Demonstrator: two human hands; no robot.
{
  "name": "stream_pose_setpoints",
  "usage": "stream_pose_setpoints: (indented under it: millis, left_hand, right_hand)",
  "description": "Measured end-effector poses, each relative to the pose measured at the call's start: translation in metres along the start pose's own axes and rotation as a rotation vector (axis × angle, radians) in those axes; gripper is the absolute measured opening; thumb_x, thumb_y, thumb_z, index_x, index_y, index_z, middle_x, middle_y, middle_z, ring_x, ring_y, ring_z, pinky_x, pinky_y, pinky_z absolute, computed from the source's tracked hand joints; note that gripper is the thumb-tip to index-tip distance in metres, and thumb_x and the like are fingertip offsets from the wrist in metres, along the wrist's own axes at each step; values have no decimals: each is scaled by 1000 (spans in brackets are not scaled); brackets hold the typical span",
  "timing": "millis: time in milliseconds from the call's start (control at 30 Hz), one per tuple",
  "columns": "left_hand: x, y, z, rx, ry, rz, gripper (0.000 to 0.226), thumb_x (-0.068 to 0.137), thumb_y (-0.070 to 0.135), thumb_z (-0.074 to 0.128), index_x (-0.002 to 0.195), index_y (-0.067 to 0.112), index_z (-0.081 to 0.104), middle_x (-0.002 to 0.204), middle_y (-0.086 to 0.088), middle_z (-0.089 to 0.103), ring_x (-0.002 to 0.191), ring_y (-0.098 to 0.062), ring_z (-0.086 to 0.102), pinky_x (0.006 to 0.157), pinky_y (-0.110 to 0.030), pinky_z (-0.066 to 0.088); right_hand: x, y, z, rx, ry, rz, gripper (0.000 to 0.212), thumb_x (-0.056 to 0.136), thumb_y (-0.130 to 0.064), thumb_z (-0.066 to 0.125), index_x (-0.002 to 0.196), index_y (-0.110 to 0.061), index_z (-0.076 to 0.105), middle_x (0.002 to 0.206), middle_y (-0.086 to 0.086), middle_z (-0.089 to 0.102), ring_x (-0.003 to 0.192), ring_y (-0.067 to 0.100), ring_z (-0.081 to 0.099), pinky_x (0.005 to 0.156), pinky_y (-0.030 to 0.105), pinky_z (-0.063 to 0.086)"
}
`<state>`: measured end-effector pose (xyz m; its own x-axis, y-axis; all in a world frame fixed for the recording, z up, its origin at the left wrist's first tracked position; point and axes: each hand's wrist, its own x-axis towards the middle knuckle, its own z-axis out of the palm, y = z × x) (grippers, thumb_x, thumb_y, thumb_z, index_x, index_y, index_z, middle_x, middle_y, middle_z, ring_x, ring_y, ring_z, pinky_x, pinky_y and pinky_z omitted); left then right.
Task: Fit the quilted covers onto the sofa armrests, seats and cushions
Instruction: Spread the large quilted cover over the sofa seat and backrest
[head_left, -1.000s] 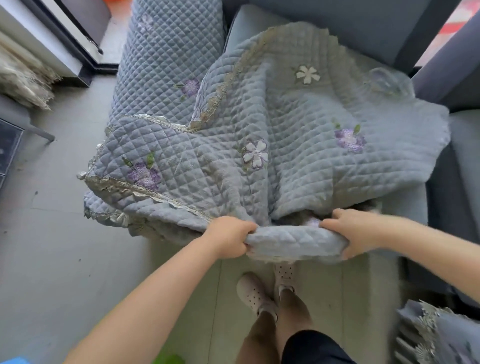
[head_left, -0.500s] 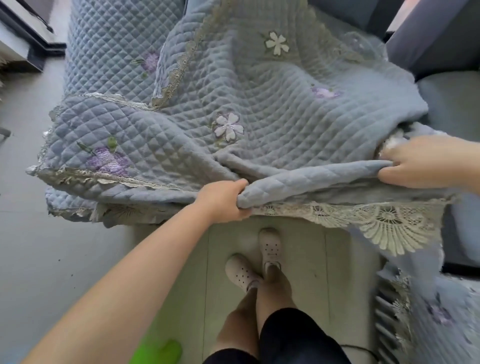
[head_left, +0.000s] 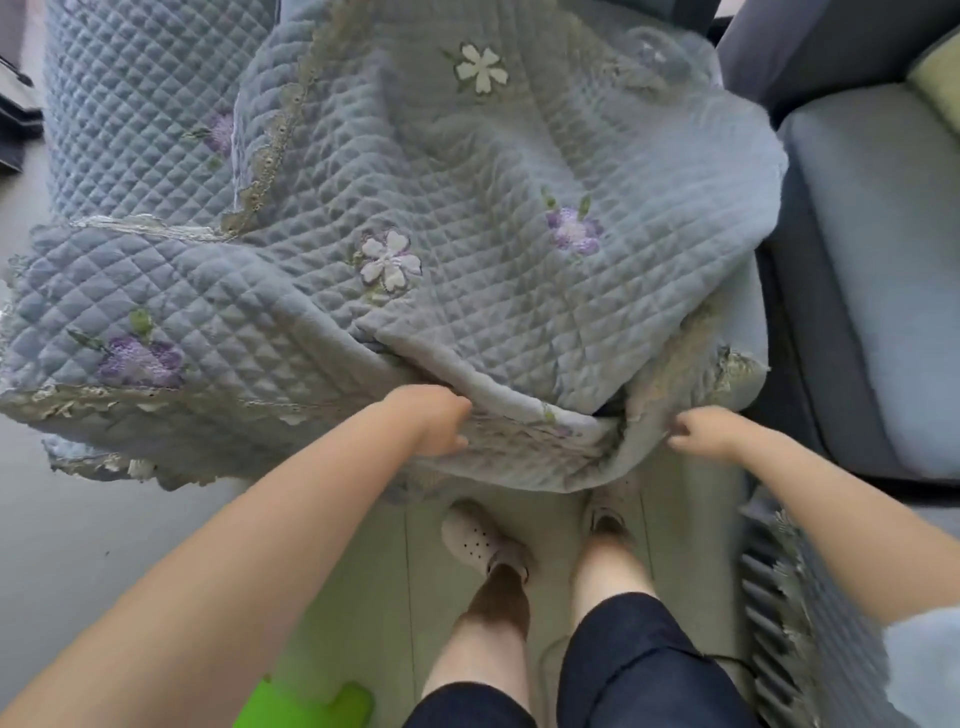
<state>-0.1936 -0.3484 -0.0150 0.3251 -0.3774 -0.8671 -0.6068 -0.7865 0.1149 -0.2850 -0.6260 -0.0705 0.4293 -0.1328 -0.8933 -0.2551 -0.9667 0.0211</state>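
A person stands at the near edge of a sofa seat, both bare arms reaching forward over a blue-grey quilted cover (head_left: 467, 218) that lies bunched and rumpled across the seat, its near edge hanging off the front toward the floor. The left hand (head_left: 434, 426) is curled round a thick fold of the cover at the front middle, fingers tucked under the cloth and knuckles up. The right hand (head_left: 701, 434), just to the right of that fold, pinches the cover's edge with bent fingers, beside a strip of pale lace trim (head_left: 727, 364) that shows at the corner. Stitched flowers dot the quilting: a white one (head_left: 480, 67) far up, a pale one (head_left: 389, 262) in the middle, and purple ones at the right (head_left: 574, 231) and near left (head_left: 137, 361). A second quilted cover (head_left: 140, 119), edged in lace, lies over the left part of the sofa, partly under the first. To the right a bare grey seat cushion (head_left: 883, 270) sits uncovered. The person's feet in pale perforated shoes (head_left: 478, 540) stand on the light floor (head_left: 78, 545) below the hands, and another lace-edged piece of cloth (head_left: 795, 623) lies at the near right. A bright green thing (head_left: 306, 706), blurred, shows at the bottom edge.
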Motion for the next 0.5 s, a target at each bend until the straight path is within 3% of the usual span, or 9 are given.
stream_pose_setpoints:
  millis: [67, 133, 200, 300, 400, 467, 500]
  left_hand:
    - [11, 11, -15, -22, 61, -13, 37, 96, 31, 40, 127, 10, 43, 125, -10, 52, 112, -27, 51, 83, -33, 41]
    - [23, 22, -24, -62, 134, -49, 33, 97, 32, 39, 118, 10, 49, 118, -10, 56, 105, -27, 54, 77, -33, 42]
    - [40, 39, -36, -178, 236, -100, 35, 95, 39, 42, 112, 10, 50, 111, -10, 59, 99, -27, 55, 73, -33, 42]
    - [71, 70, -47, -377, 317, -124, 57, 84, 53, 54, 122, 12, 42, 119, -7, 53, 105, -25, 53, 79, -35, 47]
    - [107, 118, -55, -376, 301, -232, 81, 75, 62, 58, 130, 9, 31, 129, -9, 39, 118, -27, 44, 88, -37, 44]
    - [128, 144, -60, -304, 279, -342, 78, 80, 58, 54, 131, 5, 30, 127, -12, 36, 118, -31, 42, 88, -38, 43]
    - [138, 155, -64, -310, 280, -397, 65, 86, 50, 51, 128, 4, 33, 126, -13, 38, 116, -32, 43, 86, -38, 43]
  right_hand:
    - [15, 16, -14, 140, 236, 42, 34, 93, -24, 42, 118, -3, 53, 122, 19, 55, 110, 30, 54, 80, 32, 42]
    - [28, 24, -29, 357, 431, 88, 34, 89, -25, 51, 114, -1, 54, 116, 21, 56, 107, 34, 54, 77, 33, 41]
    - [43, 30, -46, 756, 507, 41, 42, 83, -22, 61, 119, -3, 51, 119, 18, 54, 114, 34, 51, 84, 35, 43]
    - [53, 27, -65, 1221, 531, -130, 64, 76, -13, 73, 130, -4, 41, 126, 7, 49, 123, 20, 44, 94, 28, 38]
    - [76, 42, -84, 1080, 428, -146, 80, 75, -22, 75, 139, -10, 28, 134, 6, 45, 126, 21, 42, 94, 22, 38]
    - [91, 53, -97, 725, 238, -197, 60, 84, -29, 64, 136, -14, 37, 135, 5, 47, 126, 22, 43, 87, 18, 37]
    - [97, 64, -103, 581, 207, -230, 52, 87, -30, 59, 134, -15, 42, 135, 4, 49, 125, 22, 44, 88, 18, 36]
